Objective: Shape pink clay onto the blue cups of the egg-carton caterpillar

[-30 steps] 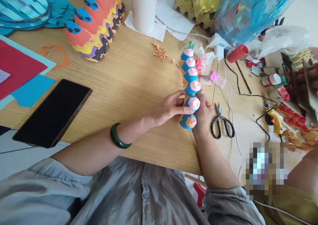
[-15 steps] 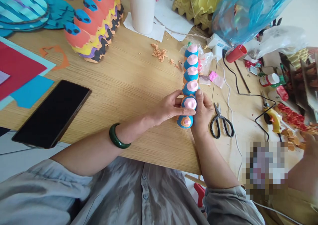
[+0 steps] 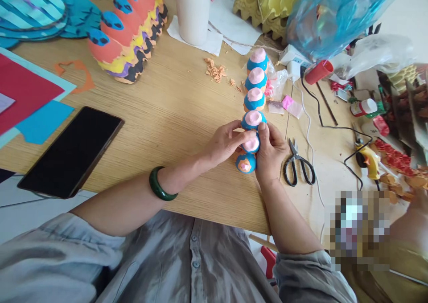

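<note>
Under right hand [image 3: 271, 157], egg-carton chain [image 3: 254, 99] pointing straight away.

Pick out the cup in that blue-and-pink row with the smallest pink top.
The end egg-carton cup, nearest the person: a small pink dab on orange, while the other cups carry broad pink caps.

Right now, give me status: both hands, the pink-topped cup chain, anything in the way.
Left hand, right hand: both pinching second cup from near end of blue cup chain. Scissors beside right hand, apart.
</note>
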### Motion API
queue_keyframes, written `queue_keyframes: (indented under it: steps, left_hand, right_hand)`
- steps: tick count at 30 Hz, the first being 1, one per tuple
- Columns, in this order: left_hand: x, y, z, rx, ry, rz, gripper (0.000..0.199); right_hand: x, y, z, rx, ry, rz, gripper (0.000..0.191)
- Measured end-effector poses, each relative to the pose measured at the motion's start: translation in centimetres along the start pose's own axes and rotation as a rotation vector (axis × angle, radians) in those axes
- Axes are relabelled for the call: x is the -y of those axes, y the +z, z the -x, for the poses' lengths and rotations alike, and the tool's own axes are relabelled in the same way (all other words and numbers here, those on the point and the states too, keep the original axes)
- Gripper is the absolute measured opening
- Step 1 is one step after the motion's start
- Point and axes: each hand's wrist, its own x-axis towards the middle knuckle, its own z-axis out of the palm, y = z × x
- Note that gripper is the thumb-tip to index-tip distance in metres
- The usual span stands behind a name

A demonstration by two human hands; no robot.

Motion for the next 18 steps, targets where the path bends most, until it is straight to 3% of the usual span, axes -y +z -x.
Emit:
queue_keyframes:
  steps: [5, 9, 13, 18]
  left_hand:
    - [-0.6, 0.2, 0.0, -0.026, -0.077, 0.049, 0.028]
    - [-1.0, 0.2, 0.2, 0.047, -0.089, 0.055, 0.044]
    - [-0.6, -0.3, 0.1, 0.069, -0.123, 0.159, 0.044]
    - [0.0, -0.8, -0.4, 0.148, -0.115, 0.254, 0.05]
  right_hand:
    - [-0.1, -0.1, 0.0, 0.002, -0.031, 0.028, 0.035]
    - [0.0, -0.1, -0.1, -0.019, -0.014, 0.016, 0.032]
    - [0.5, -0.2, -0.1, -0.005, 0.05, -0.042, 0.025]
    - [0.3, -0.1, -0.4, 0.037, 0.164, -0.114, 0.036]
